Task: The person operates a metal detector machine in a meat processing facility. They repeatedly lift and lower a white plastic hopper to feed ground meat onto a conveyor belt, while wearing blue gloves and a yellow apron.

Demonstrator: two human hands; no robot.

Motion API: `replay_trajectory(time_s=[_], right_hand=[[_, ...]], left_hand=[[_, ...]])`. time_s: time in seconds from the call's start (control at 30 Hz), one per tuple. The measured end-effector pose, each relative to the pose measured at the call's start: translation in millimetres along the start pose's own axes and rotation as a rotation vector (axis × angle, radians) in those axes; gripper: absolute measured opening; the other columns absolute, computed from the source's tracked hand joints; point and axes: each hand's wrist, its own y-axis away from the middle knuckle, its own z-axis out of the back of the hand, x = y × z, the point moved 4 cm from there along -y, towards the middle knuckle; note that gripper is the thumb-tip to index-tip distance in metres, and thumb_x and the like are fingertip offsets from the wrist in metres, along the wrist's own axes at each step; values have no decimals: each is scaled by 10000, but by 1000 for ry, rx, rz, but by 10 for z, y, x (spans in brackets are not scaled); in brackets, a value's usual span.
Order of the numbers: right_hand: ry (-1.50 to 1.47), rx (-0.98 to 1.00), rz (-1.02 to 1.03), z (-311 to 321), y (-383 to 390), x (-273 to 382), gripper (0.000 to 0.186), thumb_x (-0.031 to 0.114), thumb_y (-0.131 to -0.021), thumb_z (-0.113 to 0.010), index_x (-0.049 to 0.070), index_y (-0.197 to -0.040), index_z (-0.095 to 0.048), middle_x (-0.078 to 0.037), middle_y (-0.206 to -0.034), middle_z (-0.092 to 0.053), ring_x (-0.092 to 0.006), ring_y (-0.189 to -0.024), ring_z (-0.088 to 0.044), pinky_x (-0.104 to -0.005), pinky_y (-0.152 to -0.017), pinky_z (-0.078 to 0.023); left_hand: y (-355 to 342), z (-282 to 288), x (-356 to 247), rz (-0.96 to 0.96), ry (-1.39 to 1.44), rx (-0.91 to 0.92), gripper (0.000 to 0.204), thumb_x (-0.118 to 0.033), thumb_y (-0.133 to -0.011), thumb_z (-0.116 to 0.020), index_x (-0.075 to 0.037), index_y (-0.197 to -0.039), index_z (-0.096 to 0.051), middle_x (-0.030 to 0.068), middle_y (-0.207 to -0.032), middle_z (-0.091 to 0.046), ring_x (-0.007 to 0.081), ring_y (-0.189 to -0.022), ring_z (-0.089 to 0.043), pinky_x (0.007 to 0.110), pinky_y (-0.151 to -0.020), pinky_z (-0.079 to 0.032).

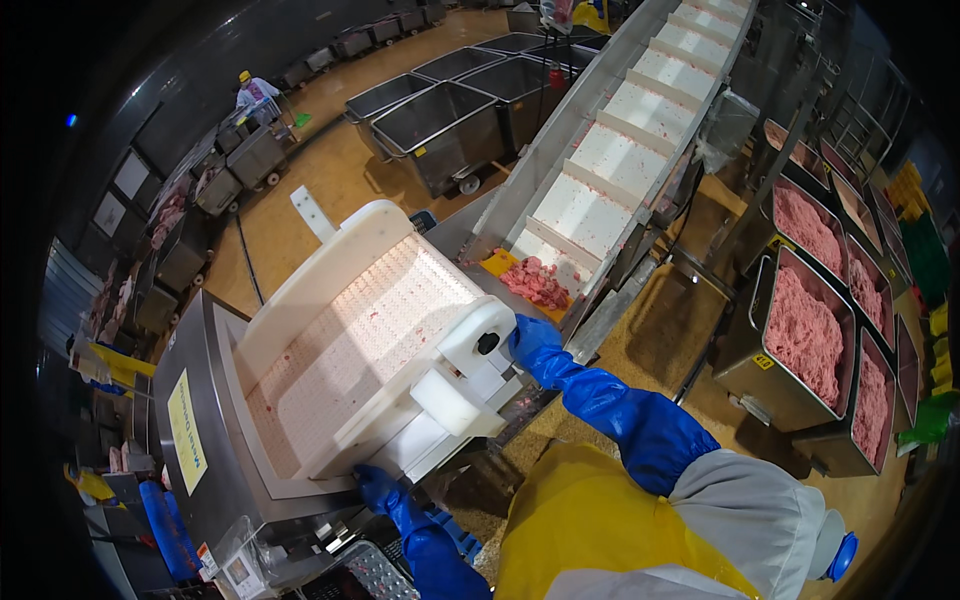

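Note:
My right hand (538, 342), in a blue glove, is at the rounded end of a white plastic side plate (470, 338); its fingers look curled against the plate's edge. By the near lower corner of the same machine is my left hand (377, 488), also blue-gloved, against the frame's edge; its fingers are too dark to make out. Between the white side walls runs a textured white conveyor belt (350, 335) with small pink scraps on it. Ground pink meat (536, 283) lies at the foot of a cleated inclined conveyor (590, 195), just past the belt's end.
A steel housing (215, 400) surrounds the belt on the left. Steel bins (440, 130) stand beyond it. To the right, a steel bin (805, 330) is among several filled with ground meat. A person (255, 92) stands by carts far left. Below is a grey perforated crate (375, 572).

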Motion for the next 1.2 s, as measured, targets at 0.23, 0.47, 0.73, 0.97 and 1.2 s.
replay_trajectory(time_s=[0.23, 0.47, 0.73, 0.97, 1.2], right_hand=[[-12, 7, 20, 10, 4, 71, 257, 210, -861, -626, 69, -1067, -688, -190, -942, -725, -411, -858, -700, -530, -782, -557], [17, 15, -24, -106, -12, -72, 305, 214, -861, -624, 70, -1121, -691, -182, -953, -730, -402, -874, -701, -520, -805, -556], [-10, 15, -4, -46, 4, 46, 261, 208, -855, -627, 68, -1068, -684, -190, -936, -727, -410, -858, -699, -524, -790, -556], [-18, -11, 11, -67, -18, -54, 238, 206, -859, -624, 66, -1042, -681, -196, -923, -720, -416, -856, -695, -528, -774, -554], [-27, -1, 7, -21, -2, 12, 224, 201, -858, -626, 56, -1023, -671, -209, -923, -713, -430, -851, -686, -534, -776, -551]], left_hand=[[-62, -89, 114, -59, -3, -188, 664, -583, -1030, -375, -67, -938, -782, 184, -860, -752, 431, -776, -720, 529, -687, -588], [-82, -133, 105, -72, -6, -146, 667, -587, -1030, -368, -68, -974, -783, 185, -922, -755, 442, -821, -715, 531, -738, -582], [-132, -147, 220, -96, 59, -114, 650, -563, -1046, -346, -58, -1078, -756, 214, -979, -745, 452, -883, -701, 526, -753, -574], [-94, -159, 135, -82, 8, -86, 656, -572, -1046, -335, -70, -1096, -754, 196, -988, -751, 448, -881, -705, 523, -761, -574], [-108, -183, 164, -72, 49, -67, 670, -593, -1037, -331, -79, -1096, -758, 182, -993, -754, 436, -894, -709, 521, -782, -575]])
